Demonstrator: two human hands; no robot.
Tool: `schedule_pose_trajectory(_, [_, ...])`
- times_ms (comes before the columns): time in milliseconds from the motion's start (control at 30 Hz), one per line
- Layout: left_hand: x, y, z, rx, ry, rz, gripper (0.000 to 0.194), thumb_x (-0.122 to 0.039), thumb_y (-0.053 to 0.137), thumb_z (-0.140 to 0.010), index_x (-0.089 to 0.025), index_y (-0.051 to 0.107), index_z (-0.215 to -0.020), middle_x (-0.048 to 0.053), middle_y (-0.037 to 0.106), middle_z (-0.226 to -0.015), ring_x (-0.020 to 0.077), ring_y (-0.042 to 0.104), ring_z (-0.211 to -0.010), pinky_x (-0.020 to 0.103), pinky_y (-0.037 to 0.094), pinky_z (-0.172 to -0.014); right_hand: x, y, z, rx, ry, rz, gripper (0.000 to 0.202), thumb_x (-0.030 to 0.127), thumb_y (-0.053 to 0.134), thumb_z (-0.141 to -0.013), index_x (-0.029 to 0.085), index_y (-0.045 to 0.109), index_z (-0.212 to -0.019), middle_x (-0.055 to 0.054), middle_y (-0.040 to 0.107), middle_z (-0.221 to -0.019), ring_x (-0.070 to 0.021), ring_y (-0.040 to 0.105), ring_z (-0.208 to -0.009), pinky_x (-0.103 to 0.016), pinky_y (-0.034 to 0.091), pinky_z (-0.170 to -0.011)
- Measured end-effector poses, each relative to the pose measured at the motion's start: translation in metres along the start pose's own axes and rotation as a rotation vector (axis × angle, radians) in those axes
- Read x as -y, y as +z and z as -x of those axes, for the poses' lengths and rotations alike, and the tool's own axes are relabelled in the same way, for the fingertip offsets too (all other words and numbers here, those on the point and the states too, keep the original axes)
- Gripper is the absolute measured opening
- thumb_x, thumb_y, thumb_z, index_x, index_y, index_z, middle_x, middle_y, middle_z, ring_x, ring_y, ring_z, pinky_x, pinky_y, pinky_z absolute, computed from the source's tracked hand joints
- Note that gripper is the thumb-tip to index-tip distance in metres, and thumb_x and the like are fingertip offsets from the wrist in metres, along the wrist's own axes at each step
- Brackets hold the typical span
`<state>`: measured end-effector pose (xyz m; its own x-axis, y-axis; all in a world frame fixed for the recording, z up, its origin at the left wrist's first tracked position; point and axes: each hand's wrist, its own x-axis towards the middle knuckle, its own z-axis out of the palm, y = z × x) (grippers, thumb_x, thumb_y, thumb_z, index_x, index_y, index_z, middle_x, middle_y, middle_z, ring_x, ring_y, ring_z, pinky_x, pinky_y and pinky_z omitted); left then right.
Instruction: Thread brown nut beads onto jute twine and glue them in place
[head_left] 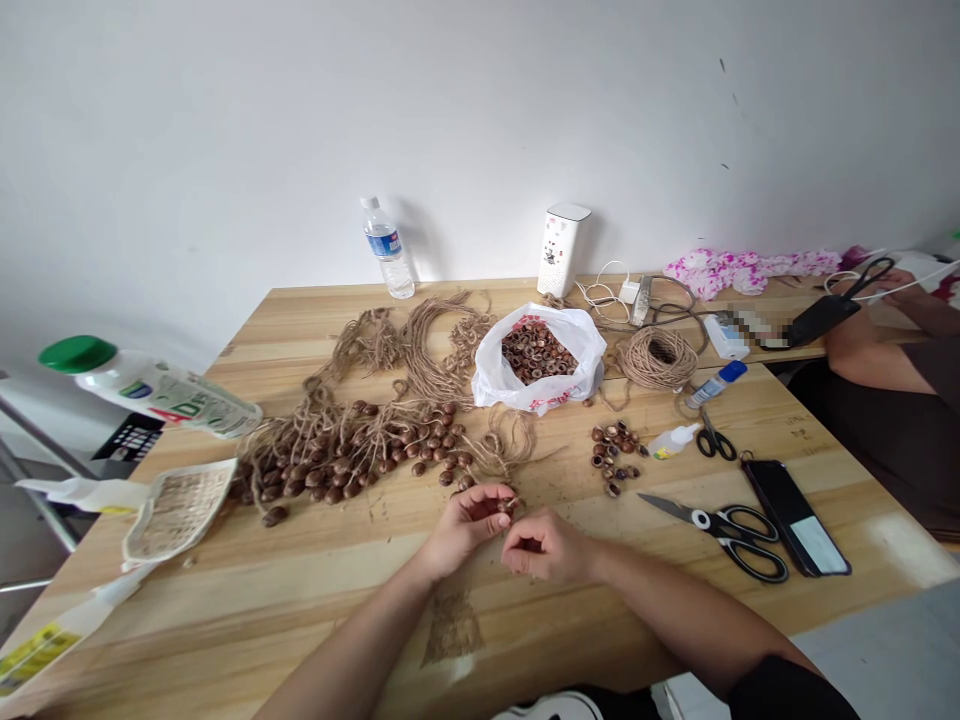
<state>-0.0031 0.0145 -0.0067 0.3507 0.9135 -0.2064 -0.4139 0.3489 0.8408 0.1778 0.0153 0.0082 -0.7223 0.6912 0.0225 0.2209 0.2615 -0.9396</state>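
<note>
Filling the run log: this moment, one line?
left hand: pinching brown nutshell | right hand: curled beside it, contents unclear | beyond: open white plastic bag

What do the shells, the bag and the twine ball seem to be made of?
Shells: probably woody nutshell, slightly glossy brown; some look hollow, with pale rims.
Bag: seems thin plastic, white and crinkled.
Twine ball: likely jute or similar fibre, matte tan, rough-looking.

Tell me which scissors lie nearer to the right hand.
The larger scissors, with the white pivot; the smaller scissors lie farther, beside the small squeeze bottle.
</note>
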Motion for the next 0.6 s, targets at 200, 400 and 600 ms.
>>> schedule_pose_trajectory(200, [0.0, -0.0004, 0.0, 0.001, 0.0, -0.007, 0.033, -0.02, 0.079, -0.063, -0.017, 0.069, -0.094, 0.004, 0.066, -0.085, 0.0141, 0.057, -0.077, 0.028, 0.045, -0.074, 0.0008, -0.0005, -0.0003, 0.01, 0.011, 0.007, 0.025, 0.032, 0.057, -0.083, 0.011, 0.067, -0.076, -0.002, 0.064, -0.058, -0.0075, 0.049, -0.047, -0.018, 0.038, -0.045])
schedule_pose_trajectory(400, [-0.0011, 0.0008, 0.0005, -0.002, -0.002, -0.011, 0.033, -0.021, 0.079, -0.063, -0.016, 0.069, -0.094, 0.004, 0.066, -0.084, 0.0144, 0.058, -0.076, 0.028, 0.045, -0.073, 0.0021, -0.0011, -0.0006, 0.008, 0.006, 0.001, 0.023, 0.03, 0.057, -0.083, 0.011, 0.067, -0.075, -0.002, 0.063, -0.057, -0.0073, 0.048, -0.046, -0.018, 0.036, -0.044])
schedule_pose_trajectory(600, [-0.0021, 0.0019, 0.0016, -0.002, 0.009, -0.044, 0.032, -0.024, 0.078, -0.065, -0.016, 0.069, -0.094, 0.005, 0.066, -0.083, 0.0145, 0.057, -0.074, 0.027, 0.044, -0.071, 0.0057, -0.0012, -0.0004, -0.003, 0.035, -0.003, 0.022, 0.03, 0.058, -0.082, 0.012, 0.067, -0.073, -0.001, 0.062, -0.057, -0.0068, 0.048, -0.046, -0.017, 0.035, -0.043])
